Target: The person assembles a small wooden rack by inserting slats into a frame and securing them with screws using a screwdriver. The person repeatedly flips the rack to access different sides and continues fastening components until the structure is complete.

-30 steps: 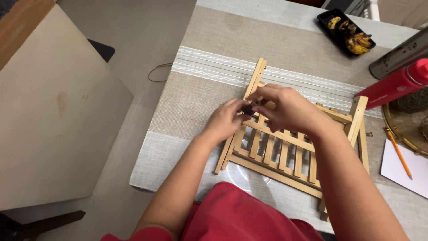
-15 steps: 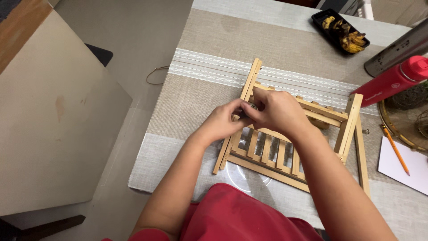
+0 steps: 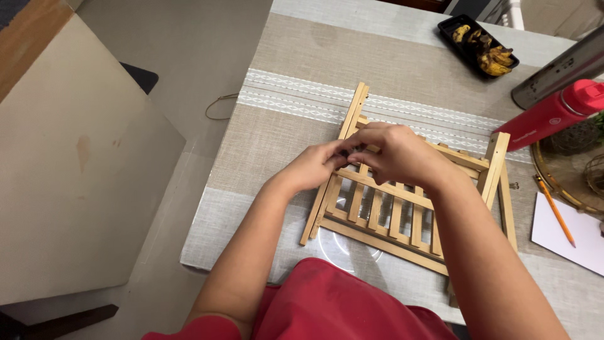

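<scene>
Where both hands (image 3: 362,157) pinch, slatted wooden rack (image 3: 402,211) lies flat.

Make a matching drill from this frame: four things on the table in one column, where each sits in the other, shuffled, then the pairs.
Things:
1. wooden rack
2. red bottle
3. black tray
4. pencil

Places:
A. far edge of the table, holding dark and yellow food pieces
B. lying on its side at the right, past the rack's right end
C. on white paper near the right edge
D. flat on the striped cloth, under the left hand and right hand

Pairs: 1-D, 2-B, 3-A, 4-C
</scene>
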